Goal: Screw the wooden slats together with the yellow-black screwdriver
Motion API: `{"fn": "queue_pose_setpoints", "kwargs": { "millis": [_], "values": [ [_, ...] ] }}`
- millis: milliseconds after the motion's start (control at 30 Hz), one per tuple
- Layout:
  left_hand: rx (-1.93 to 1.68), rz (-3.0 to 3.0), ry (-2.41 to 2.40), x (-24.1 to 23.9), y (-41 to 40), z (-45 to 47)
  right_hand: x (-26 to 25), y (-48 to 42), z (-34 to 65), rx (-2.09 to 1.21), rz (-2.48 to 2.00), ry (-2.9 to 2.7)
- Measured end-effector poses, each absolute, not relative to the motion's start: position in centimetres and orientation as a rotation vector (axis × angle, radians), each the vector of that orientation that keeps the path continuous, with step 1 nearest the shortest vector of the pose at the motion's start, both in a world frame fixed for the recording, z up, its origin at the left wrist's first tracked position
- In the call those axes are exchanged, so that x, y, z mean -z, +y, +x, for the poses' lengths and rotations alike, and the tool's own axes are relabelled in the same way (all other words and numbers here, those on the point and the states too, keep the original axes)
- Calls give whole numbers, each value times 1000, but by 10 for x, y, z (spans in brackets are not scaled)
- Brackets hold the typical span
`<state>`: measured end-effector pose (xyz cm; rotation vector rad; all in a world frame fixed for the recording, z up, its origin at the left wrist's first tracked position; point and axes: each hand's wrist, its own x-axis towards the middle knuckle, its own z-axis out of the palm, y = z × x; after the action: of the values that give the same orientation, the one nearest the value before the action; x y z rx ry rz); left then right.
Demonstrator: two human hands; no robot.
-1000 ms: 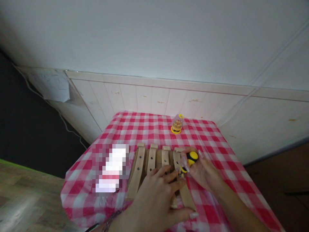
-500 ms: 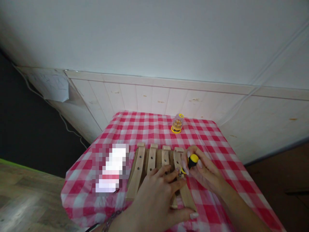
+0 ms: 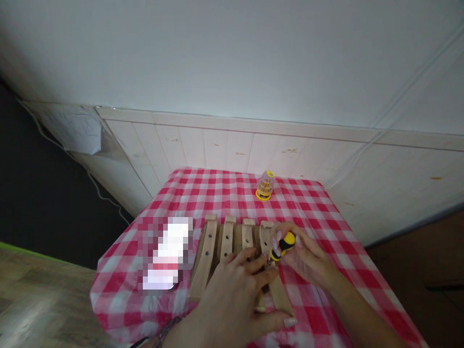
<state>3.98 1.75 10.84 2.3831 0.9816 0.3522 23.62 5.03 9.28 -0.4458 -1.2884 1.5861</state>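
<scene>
A wooden piece with several curved slats [image 3: 206, 268], fixed by dark screws, lies on the table in front of me. My left hand [image 3: 235, 285] rests across its right half, fingers spread over the slats and thumb by the lower right end. My right hand [image 3: 308, 256] is closed around a short yellow and black screwdriver [image 3: 287, 241]. The screwdriver tilts, its tip down at the rightmost slat [image 3: 280, 290], close beside my left fingertips. Whether the tip sits in a screw is hard to see. My left hand hides parts of the middle slats.
A clear, yellow-based container of screwdriver bits [image 3: 265, 186] stands toward the back of the table. Left of the wood lies a pixelated bright object [image 3: 168, 253]. A red and white checked tablecloth [image 3: 213, 191] covers the table, which meets a white panelled wall [image 3: 217, 150].
The screwdriver handle has shifted and tilted slightly as the right fingers moved around it. The left hand keeps its place on the wood. The view has moved a little.
</scene>
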Motion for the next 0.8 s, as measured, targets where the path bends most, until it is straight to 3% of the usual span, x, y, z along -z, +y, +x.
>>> {"fn": "queue_pose_setpoints", "kwargs": {
  "millis": [800],
  "values": [
    [-363, 2403, 984, -110, 18, 40, -91, 50, 234, -1559, -537, -1257]
  ]
}}
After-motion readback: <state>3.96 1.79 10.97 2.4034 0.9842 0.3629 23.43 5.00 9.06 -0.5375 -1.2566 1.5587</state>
